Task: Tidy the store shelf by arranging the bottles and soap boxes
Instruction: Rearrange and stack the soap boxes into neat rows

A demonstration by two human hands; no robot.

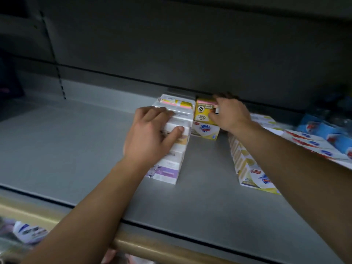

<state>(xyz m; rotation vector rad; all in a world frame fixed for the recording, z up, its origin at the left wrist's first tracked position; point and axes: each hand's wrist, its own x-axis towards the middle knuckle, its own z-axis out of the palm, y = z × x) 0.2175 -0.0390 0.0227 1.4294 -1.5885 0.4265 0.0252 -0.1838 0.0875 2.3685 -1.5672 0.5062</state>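
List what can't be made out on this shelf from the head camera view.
- Print on the yellow soap box: too small and blurred; the right hand covers its right side.
- Middle of the white box row: hidden under the left hand.
- Blue packs: cut by the right edge, blurred.
- Items on the lower shelf: blurred, cut off by the left edge.

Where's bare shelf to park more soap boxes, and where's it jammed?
Free: the wide grey shelf left of the white box row, out to the front edge, and the lane between that row and the yellow box row. Crowded: the back, where both hands work, and the right end with red-striped boxes and blue packs.
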